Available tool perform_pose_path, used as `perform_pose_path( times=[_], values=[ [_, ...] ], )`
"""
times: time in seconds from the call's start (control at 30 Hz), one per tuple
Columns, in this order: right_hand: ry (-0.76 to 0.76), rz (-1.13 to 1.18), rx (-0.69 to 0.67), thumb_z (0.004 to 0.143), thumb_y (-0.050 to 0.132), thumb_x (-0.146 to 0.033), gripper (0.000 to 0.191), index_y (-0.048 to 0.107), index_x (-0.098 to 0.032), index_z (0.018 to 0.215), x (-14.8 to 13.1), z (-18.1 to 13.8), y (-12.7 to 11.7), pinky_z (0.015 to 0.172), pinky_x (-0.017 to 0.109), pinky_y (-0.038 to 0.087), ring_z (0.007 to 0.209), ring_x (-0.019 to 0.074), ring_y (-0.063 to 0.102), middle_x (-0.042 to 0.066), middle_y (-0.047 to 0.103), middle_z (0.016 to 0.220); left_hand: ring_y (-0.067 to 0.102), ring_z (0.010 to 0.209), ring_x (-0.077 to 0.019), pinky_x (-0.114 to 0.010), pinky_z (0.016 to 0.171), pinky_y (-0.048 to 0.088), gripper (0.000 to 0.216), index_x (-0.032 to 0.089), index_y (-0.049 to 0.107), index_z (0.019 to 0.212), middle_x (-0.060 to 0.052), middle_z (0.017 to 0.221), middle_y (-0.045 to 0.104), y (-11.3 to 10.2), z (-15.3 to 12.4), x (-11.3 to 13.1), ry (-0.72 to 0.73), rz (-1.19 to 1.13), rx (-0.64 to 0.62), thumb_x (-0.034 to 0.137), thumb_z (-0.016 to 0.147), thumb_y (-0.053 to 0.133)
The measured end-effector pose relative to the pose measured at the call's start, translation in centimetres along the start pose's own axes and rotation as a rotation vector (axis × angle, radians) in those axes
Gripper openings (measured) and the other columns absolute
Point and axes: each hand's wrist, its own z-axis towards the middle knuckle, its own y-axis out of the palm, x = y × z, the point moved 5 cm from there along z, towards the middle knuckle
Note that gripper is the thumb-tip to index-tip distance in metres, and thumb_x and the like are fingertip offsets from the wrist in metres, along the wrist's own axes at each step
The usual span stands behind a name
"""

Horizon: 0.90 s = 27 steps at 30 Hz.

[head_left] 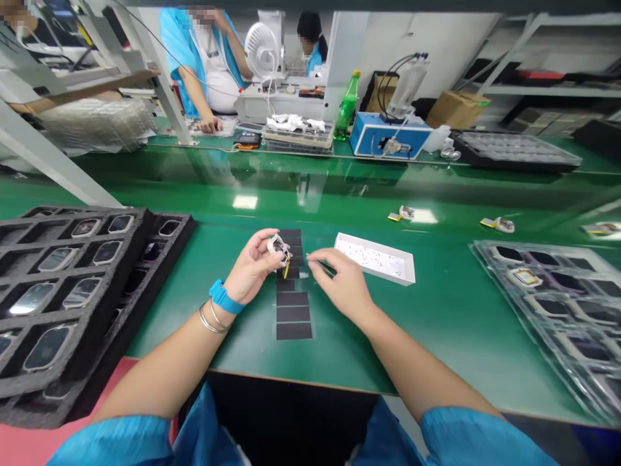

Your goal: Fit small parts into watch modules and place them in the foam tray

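Note:
My left hand [255, 265] is closed on a small white smartwatch housing [277, 248], tilted up with inner parts and a yellow edge showing. It is held over a strip of black rectangular pieces [293, 314] on a clear sheet. Just right of the strip, my right hand [342, 281] is closed in a pinch, thumb and index finger together. Something thin and dark shows under its fingers, too small to name. Beside that hand lies a white open box [410, 272] with many tiny dark bits scattered inside.
Black foam trays [140, 259] of watch cases are stacked at left. Clear plastic trays [490, 259] with watch parts stand at right. Watch assemblies with yellow parts [406, 212] lie farther back on the green table [369, 349]. A person [213, 71] sits across, near a white fan [262, 48].

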Motion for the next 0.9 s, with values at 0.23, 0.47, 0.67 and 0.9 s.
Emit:
perform_pose_path(
  times=[0.23, 0.47, 0.67, 0.9],
  values=[
    [0.028, 0.223, 0.148, 0.083, 0.062, -0.023, 0.006, 0.068, -0.021, 0.081, -1.3, -0.6, -0.4, 0.081, 0.031, 0.053, 0.083, 0.0167, 0.067, 0.002, 0.072, 0.086, 0.065, 0.082, -0.0155, -0.026, 0.076, 0.054, 0.062, 0.022, 0.055, 0.115, -0.004, 0.096, 0.066, 1.6, -0.6, -1.0, -0.052, 0.034, -0.204, 0.027, 0.063, 0.088],
    [-0.009, 0.138, 0.180, 0.081, 0.062, -0.016, 0.008, 0.067, -0.021, 0.079, -1.4, -0.8, 0.2, 0.073, 0.028, 0.051, 0.077, 0.0153, 0.066, 0.000, 0.071, 0.081, 0.064, 0.082, -0.0139, -0.023, 0.076, 0.053, 0.057, 0.021, 0.057, 0.116, -0.003, 0.094, 0.066, 1.6, -0.6, -1.4, -0.005, 0.079, -0.245, 0.022, 0.066, 0.086],
    [-0.015, -0.001, 0.123, 0.082, 0.060, -0.018, 0.006, 0.065, -0.022, 0.083, -1.2, -0.4, 0.2, 0.089, 0.037, 0.049, 0.091, 0.0202, 0.063, 0.005, 0.068, 0.090, 0.064, 0.084, -0.0138, -0.021, 0.077, 0.052, 0.055, 0.020, 0.059, 0.113, -0.004, 0.093, 0.067, 1.4, -0.2, -1.5, 0.053, 0.170, -0.226, 0.019, 0.065, 0.087],
    [0.559, 0.956, -0.342, 0.066, 0.078, -0.025, 0.045, 0.058, -0.022, 0.107, 1.2, -0.7, 3.5, 0.085, 0.033, 0.057, 0.090, 0.0157, 0.070, 0.002, 0.070, 0.097, 0.067, 0.086, -0.0165, -0.024, 0.075, 0.054, 0.057, 0.024, 0.058, 0.111, -0.003, 0.093, 0.068, 0.8, 0.1, -1.2, -0.042, -0.033, -0.174, 0.030, 0.063, 0.088]
  ],
)
